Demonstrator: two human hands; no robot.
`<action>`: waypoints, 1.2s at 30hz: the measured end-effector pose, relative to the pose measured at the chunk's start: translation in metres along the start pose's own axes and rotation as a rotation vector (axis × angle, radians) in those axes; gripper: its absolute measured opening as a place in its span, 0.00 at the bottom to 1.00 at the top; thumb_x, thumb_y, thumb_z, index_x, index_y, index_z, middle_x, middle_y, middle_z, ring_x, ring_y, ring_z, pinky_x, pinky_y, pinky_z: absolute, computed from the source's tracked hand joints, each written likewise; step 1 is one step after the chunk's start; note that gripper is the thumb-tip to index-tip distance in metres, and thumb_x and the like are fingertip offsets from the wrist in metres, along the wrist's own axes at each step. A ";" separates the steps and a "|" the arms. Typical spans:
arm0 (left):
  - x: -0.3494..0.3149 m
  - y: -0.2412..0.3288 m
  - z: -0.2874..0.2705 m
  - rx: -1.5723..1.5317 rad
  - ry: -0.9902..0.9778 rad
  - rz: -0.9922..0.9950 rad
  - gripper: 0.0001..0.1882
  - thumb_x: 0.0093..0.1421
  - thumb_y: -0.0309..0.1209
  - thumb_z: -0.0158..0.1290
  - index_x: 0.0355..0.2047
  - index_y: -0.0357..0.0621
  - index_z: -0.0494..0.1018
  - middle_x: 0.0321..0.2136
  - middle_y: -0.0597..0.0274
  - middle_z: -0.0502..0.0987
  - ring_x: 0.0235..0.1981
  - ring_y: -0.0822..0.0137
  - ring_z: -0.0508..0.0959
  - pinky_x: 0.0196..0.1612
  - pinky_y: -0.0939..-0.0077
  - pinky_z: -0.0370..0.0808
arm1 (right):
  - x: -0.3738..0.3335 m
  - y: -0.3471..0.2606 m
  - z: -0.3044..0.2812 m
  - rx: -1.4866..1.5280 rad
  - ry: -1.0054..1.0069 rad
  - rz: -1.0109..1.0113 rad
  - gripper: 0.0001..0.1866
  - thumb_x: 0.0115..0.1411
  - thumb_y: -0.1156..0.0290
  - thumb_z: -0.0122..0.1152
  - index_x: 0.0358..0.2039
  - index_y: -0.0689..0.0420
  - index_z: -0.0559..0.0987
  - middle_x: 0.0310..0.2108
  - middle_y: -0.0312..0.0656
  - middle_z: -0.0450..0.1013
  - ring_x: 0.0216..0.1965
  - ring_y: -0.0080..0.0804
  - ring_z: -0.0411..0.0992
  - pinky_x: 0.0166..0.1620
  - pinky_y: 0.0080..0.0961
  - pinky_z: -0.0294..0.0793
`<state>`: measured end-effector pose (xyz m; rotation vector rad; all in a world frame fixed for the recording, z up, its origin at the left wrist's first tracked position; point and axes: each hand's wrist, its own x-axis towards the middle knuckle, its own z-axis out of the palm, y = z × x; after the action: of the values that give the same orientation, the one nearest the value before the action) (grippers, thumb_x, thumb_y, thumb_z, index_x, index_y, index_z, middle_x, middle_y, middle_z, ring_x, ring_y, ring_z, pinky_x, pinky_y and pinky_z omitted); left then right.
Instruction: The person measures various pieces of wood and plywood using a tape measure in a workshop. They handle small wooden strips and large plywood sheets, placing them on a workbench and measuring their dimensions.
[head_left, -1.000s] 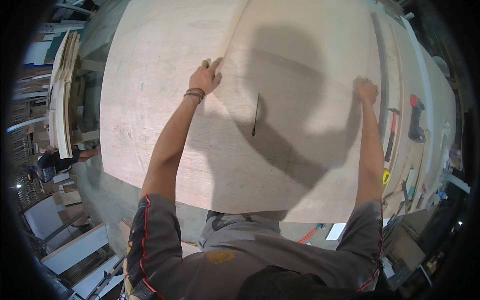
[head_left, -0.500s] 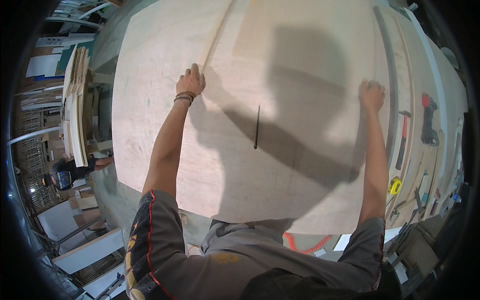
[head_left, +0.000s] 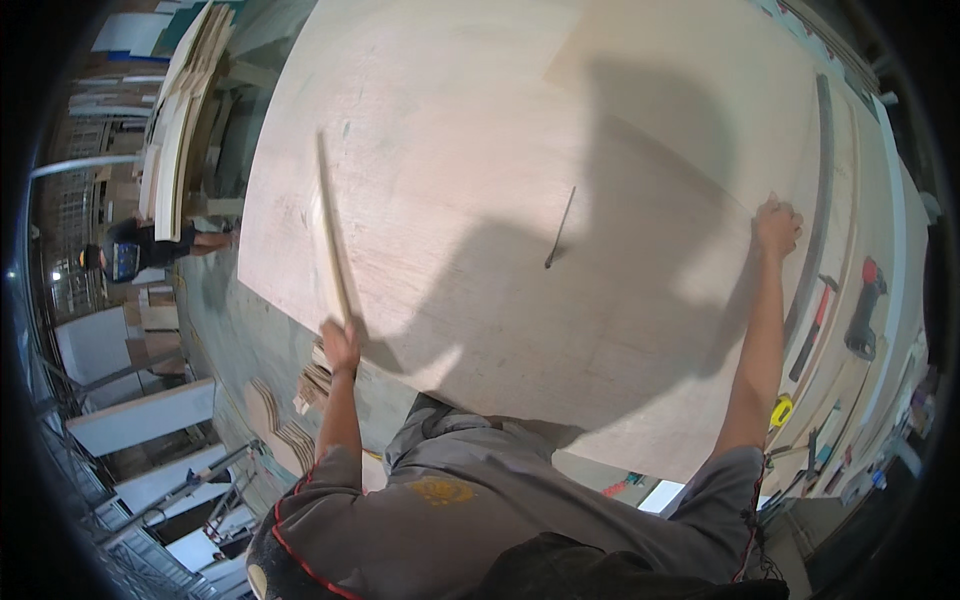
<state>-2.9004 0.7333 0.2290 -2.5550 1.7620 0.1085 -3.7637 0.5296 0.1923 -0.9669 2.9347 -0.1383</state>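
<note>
My left hand (head_left: pixel 342 346), at the near left edge of a large pale plywood sheet (head_left: pixel 450 150), is closed round the near end of a wooden strip (head_left: pixel 330 230). The strip runs away from me over the sheet. On the right side of the sheet rests my right hand (head_left: pixel 777 228), its fingers bent down; anything beneath them is hidden. Between the hands a thin dark rod (head_left: pixel 561 228) lies on the sheet.
Right of the sheet are a long dark strip (head_left: pixel 815 190), a red-handled hammer (head_left: pixel 815 328), a red-and-black power tool (head_left: pixel 864 310) and a yellow tape measure (head_left: pixel 781 411). Stacked boards (head_left: pixel 185 130) stand at far left, near another person (head_left: pixel 135 250). Curved wooden pieces (head_left: pixel 280 430) lie below left.
My left hand has come back toward me with the wooden strip, which now lies further left and nearer. My right hand stays at the sheet's right side. The whole view has turned and shifted.
</note>
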 end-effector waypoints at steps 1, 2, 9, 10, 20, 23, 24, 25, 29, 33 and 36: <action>-0.046 -0.022 -0.005 -0.105 -0.020 -0.149 0.25 0.64 0.45 0.45 0.43 0.29 0.65 0.42 0.33 0.69 0.47 0.34 0.68 0.50 0.48 0.64 | 0.002 0.001 0.000 -0.015 0.000 0.012 0.32 0.66 0.43 0.41 0.58 0.57 0.71 0.60 0.56 0.59 0.62 0.57 0.57 0.59 0.59 0.62; -0.106 -0.068 -0.004 -0.017 0.150 -0.165 0.25 0.64 0.44 0.45 0.47 0.29 0.64 0.48 0.31 0.68 0.51 0.34 0.68 0.53 0.49 0.64 | 0.000 -0.004 0.001 0.003 -0.024 0.012 0.32 0.66 0.43 0.41 0.58 0.57 0.70 0.60 0.56 0.59 0.63 0.56 0.57 0.59 0.59 0.61; -0.298 -0.089 -0.034 0.127 -0.102 -0.896 0.31 0.57 0.44 0.53 0.53 0.32 0.63 0.42 0.38 0.76 0.47 0.41 0.77 0.49 0.54 0.73 | 0.004 -0.006 0.000 -0.029 -0.050 0.105 0.32 0.66 0.45 0.40 0.60 0.56 0.69 0.63 0.56 0.56 0.64 0.55 0.54 0.61 0.59 0.58; -0.310 -0.089 -0.026 0.144 -0.220 -0.986 0.33 0.56 0.44 0.54 0.54 0.32 0.63 0.43 0.39 0.77 0.47 0.42 0.78 0.49 0.55 0.73 | 0.006 -0.010 0.002 -0.033 -0.048 0.116 0.32 0.66 0.45 0.40 0.60 0.55 0.69 0.63 0.56 0.56 0.64 0.56 0.54 0.61 0.59 0.58; -0.207 -0.138 0.112 0.057 -0.562 -0.554 0.59 0.45 0.64 0.61 0.68 0.41 0.52 0.64 0.38 0.60 0.66 0.46 0.60 0.64 0.52 0.62 | 0.005 -0.010 0.016 -0.066 -0.091 0.093 0.32 0.64 0.46 0.43 0.61 0.54 0.69 0.64 0.54 0.56 0.65 0.57 0.54 0.61 0.57 0.59; -0.176 -0.102 0.114 0.170 -0.573 -0.836 0.62 0.46 0.70 0.57 0.71 0.49 0.44 0.69 0.41 0.49 0.70 0.42 0.50 0.66 0.41 0.53 | 0.009 -0.013 0.000 -0.053 -0.048 0.097 0.31 0.64 0.48 0.44 0.60 0.56 0.69 0.62 0.57 0.56 0.64 0.58 0.55 0.61 0.58 0.59; -0.161 -0.101 0.102 0.225 -0.542 -1.011 0.61 0.48 0.69 0.56 0.72 0.53 0.41 0.69 0.43 0.50 0.69 0.42 0.50 0.64 0.35 0.49 | 0.011 -0.014 -0.005 -0.017 -0.048 0.106 0.31 0.64 0.49 0.45 0.60 0.58 0.69 0.62 0.58 0.56 0.63 0.58 0.55 0.61 0.59 0.59; -0.151 -0.124 0.084 0.211 -0.316 -1.109 0.56 0.53 0.64 0.55 0.71 0.50 0.43 0.68 0.43 0.52 0.67 0.41 0.52 0.64 0.38 0.50 | 0.012 -0.009 -0.005 0.006 -0.059 0.097 0.31 0.64 0.49 0.45 0.59 0.58 0.69 0.61 0.58 0.56 0.63 0.58 0.56 0.61 0.57 0.59; -0.079 -0.091 0.038 0.334 0.399 -0.404 0.37 0.62 0.49 0.55 0.64 0.40 0.59 0.61 0.43 0.62 0.59 0.45 0.65 0.59 0.48 0.62 | 0.003 -0.010 -0.008 0.028 -0.073 0.063 0.30 0.63 0.51 0.46 0.58 0.58 0.71 0.61 0.59 0.57 0.63 0.58 0.56 0.62 0.53 0.60; 0.090 0.122 -0.025 -0.828 0.315 -0.044 0.22 0.67 0.32 0.51 0.58 0.35 0.67 0.53 0.50 0.72 0.52 0.59 0.73 0.56 0.67 0.69 | 0.009 -0.011 -0.011 0.066 -0.099 0.102 0.31 0.60 0.50 0.49 0.56 0.58 0.74 0.61 0.60 0.58 0.63 0.58 0.57 0.62 0.50 0.62; 0.189 0.287 -0.064 -1.015 -0.022 0.342 0.18 0.68 0.33 0.50 0.54 0.34 0.71 0.50 0.51 0.76 0.52 0.62 0.75 0.57 0.69 0.69 | 0.015 -0.005 -0.018 0.101 -0.203 -0.005 0.33 0.57 0.49 0.52 0.54 0.62 0.76 0.60 0.60 0.61 0.61 0.60 0.60 0.61 0.48 0.64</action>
<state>-3.0991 0.4503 0.2810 -2.6473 2.5689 1.3430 -3.7744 0.5175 0.2104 -0.9154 2.7129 -0.1759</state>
